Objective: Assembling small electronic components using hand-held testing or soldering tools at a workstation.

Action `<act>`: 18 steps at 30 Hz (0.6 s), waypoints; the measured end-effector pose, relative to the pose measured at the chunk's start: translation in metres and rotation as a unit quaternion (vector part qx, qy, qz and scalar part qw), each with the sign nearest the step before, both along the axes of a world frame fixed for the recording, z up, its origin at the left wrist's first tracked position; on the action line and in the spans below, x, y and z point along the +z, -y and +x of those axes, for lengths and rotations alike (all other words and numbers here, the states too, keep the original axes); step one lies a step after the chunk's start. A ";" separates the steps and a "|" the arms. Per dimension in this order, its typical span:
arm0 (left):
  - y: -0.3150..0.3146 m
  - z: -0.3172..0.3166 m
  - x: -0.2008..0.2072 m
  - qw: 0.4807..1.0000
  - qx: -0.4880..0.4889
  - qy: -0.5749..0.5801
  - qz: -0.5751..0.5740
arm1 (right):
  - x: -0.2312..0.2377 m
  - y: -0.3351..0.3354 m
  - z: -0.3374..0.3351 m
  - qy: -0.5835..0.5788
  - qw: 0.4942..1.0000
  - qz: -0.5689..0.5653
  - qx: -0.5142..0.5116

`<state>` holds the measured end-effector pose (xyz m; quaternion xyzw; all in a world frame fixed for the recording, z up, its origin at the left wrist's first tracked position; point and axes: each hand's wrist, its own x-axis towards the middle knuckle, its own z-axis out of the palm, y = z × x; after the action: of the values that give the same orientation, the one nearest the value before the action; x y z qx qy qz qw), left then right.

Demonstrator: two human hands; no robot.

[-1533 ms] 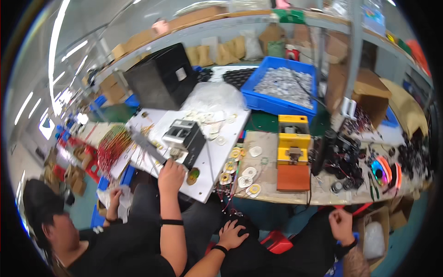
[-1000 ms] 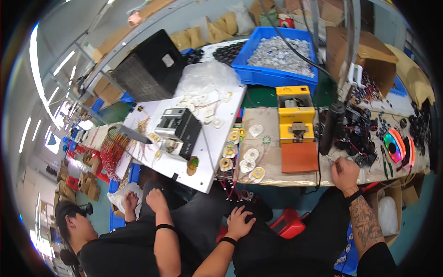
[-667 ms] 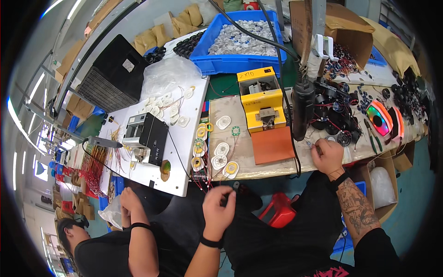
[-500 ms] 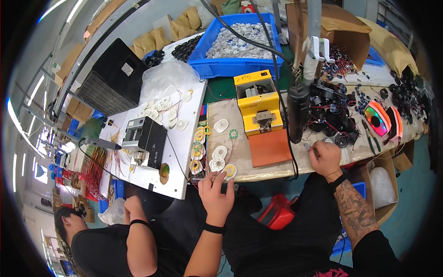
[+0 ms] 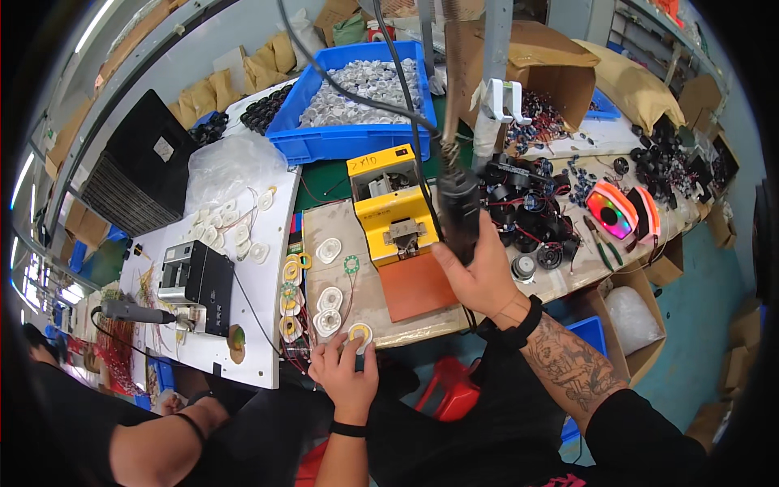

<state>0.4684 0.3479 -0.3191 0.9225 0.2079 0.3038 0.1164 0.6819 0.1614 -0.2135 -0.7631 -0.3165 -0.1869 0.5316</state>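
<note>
Beige, scuffed sheeting covers the surface [image 5: 329, 223], wrinkled and shiny along its near edge. Behind it stands a blue plastic tub [image 5: 324, 146], rectangular and smooth-walled, heaped with small, pale, knobbly pieces [image 5: 365, 89]. On the sheeting sits a blocky yellow machine [image 5: 386, 207], hard-edged and stepped, with a grey metal block at its front. Just right of it hangs a dull black tool [image 5: 460, 203], long, rounded and somewhat blurred. The right hand [image 5: 485, 272] is at the tool's lower end, thumb to one side and fingers to the other; whether they have closed on it I cannot tell. The left hand [image 5: 345, 377] lies at the near edge of the surface, fingers loosely parted and slightly bent; whether it pinches anything I cannot tell. A flat, matt, rust-orange pad [image 5: 418, 288], roughly square, lies directly before the machine. Left of the pad, at the left hand's fingertips, is a round white disc [image 5: 359, 334] with a yellow ring set into it. Two ribbed white discs [image 5: 329, 311] lie close together just beyond. Smallest is a thin green ring [image 5: 351, 265], a fine reddish wire trailing from it.
</note>
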 end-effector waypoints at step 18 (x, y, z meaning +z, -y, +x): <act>-0.010 -0.007 0.019 0.996 -0.074 0.005 -0.043 | 0.082 -0.035 0.013 -0.362 0.827 0.183 0.390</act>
<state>0.4616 0.3575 -0.3004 0.9278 0.1516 0.2902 0.1788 0.6944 0.1961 -0.1313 -0.4779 -0.3331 0.2712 0.7662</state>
